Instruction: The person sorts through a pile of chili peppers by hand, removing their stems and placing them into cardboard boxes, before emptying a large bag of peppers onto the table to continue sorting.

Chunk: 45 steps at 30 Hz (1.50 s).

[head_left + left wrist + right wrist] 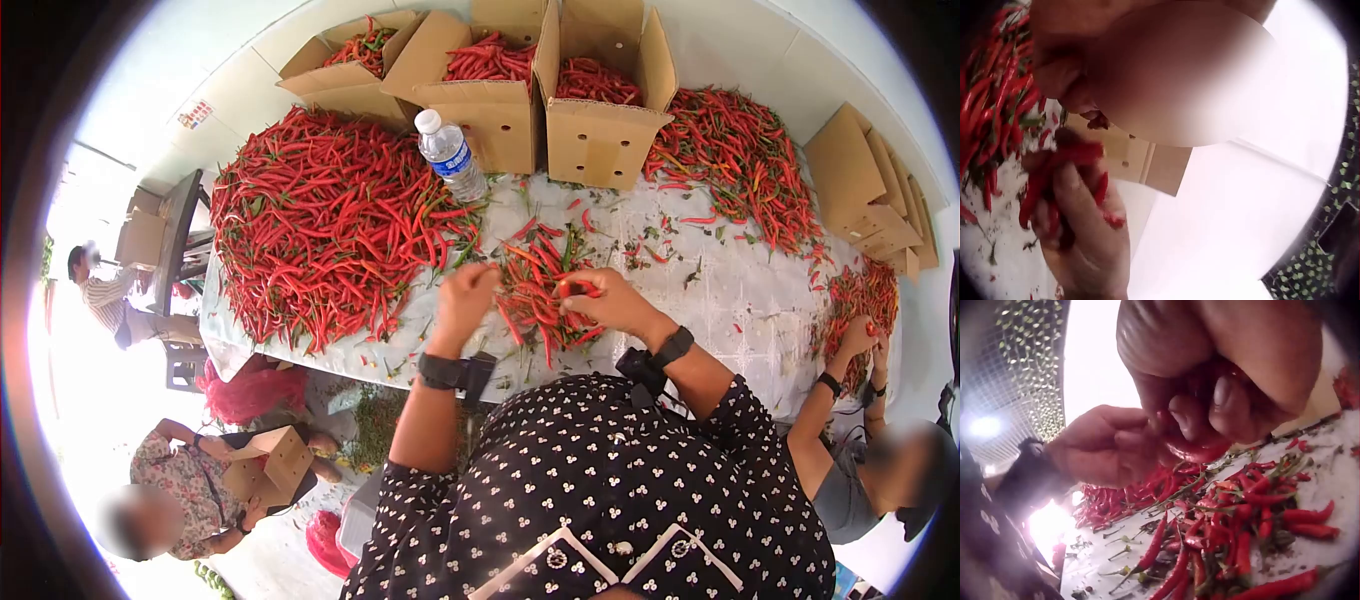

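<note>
My right hand [618, 303] grips several red chillies [1079, 154] in its curled fingers, one red chilli lying across the top under the thumb. To its left hovers my left hand [466, 302], fingers curled and thumb drawn to the fingertips, nothing visible in it. In the right wrist view the left fingertips overlap the edge of the right hand, close to the held chillies. A small heap of red chillies [540, 270] with green stems lies on the table just beyond and between both hands.
A large chilli pile [320, 220] covers the table's left. Behind stand cardboard boxes [600, 140] holding chillies and a water bottle [455, 165]. Another pile [740, 160] lies at back right. A person [850, 450] works at the right end; another holds a box [275, 465] at left.
</note>
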{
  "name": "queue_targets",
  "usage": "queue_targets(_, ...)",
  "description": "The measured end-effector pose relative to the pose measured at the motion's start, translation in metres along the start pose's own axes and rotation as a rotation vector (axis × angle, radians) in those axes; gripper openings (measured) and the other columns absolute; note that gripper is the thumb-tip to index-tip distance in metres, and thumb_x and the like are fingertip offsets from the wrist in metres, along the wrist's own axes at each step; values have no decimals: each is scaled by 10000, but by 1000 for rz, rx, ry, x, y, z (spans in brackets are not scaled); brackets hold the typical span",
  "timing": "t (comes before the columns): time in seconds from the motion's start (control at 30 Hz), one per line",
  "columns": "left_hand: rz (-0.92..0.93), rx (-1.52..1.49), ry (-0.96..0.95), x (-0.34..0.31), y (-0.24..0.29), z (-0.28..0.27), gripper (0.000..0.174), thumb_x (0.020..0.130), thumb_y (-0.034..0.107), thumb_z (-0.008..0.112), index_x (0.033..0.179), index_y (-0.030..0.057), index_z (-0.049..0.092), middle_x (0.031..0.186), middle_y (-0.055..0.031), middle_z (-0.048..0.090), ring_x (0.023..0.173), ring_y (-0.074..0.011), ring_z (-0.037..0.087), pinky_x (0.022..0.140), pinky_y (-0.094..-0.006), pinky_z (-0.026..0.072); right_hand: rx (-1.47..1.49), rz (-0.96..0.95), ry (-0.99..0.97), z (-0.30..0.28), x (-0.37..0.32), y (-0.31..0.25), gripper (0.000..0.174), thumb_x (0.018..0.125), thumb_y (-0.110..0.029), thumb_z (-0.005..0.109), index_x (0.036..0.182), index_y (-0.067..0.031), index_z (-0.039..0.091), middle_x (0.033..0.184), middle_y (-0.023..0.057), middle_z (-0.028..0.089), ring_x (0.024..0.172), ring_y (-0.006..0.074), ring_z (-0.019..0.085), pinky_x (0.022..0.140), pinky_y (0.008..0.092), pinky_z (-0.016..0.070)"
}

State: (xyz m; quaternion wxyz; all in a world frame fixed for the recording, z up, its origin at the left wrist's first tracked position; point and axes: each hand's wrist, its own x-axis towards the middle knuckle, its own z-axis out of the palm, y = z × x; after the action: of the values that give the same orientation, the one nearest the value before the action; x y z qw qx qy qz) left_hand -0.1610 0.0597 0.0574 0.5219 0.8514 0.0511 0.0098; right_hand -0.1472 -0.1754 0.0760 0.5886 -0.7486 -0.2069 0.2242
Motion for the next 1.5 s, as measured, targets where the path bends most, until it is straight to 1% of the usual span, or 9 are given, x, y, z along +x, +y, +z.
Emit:
queue_targets(0.13,-141,707,38,-8,-14,-39,178,761,218,622,807,46,611,649,-128,568,559,-247,553,516,-347,417,540,267,90,-11,-9,6,116,825,-144,560,792,-32,563,678,-8,555,560,84,469,539,238,399)
queue_targets(0.2,290,561,40,-11,-28,-36,160,730,196,631,819,64,620,786,-130,592,700,-302,582,572,-375,454,766,275,179,-11,-8,21,128,838,-175,559,786,-59,552,671,5,549,497,71,445,443,203,343)
queue_targets(0.4,466,474,-406,-19,-26,12,155,715,97,578,867,75,602,958,-114,555,788,-320,572,673,-400,476,747,422,138,-12,-11,24,100,835,-167,583,811,-70,572,673,24,571,438,58,428,358,190,258)
queue_targets(0.6,478,481,-452,-7,-32,15,118,734,59,543,842,46,589,879,-126,543,824,-322,554,696,-396,468,358,436,-15,-6,-4,14,180,797,-193,643,679,-79,570,609,-50,519,530,27,433,466,194,331)
queue_targets(0.9,628,113,-313,3,14,19,179,685,-22,567,858,15,596,821,-120,549,727,-274,550,667,-355,465,86,202,-79,23,27,20,116,772,-135,645,835,-38,634,679,-20,564,592,69,485,545,221,400)
queue_targets(1.0,445,-114,-64,-3,37,20,158,708,39,597,864,16,605,802,-112,565,693,-233,563,638,-338,461,136,267,-4,15,29,9,116,784,-132,636,813,-23,609,696,-13,566,626,58,499,574,217,416)
queue_targets(1.13,158,55,-298,-10,23,13,167,768,144,599,875,15,604,761,-120,591,704,-222,586,622,-322,454,246,218,106,2,25,-2,98,819,-127,604,846,-36,579,689,-27,539,600,47,474,549,198,392)
queue_targets(1.37,322,39,-224,-20,21,28,141,760,150,579,770,13,608,706,-154,575,649,-319,563,594,-392,439,479,321,178,1,18,-12,99,822,-135,603,833,-44,568,655,-40,517,525,34,417,490,186,353)
queue_targets(1.5,350,154,-185,-21,19,34,112,749,115,581,777,12,616,735,-146,592,670,-304,581,611,-367,457,327,136,247,7,24,14,100,820,-141,608,815,-50,567,608,-43,506,465,18,371,416,187,284)
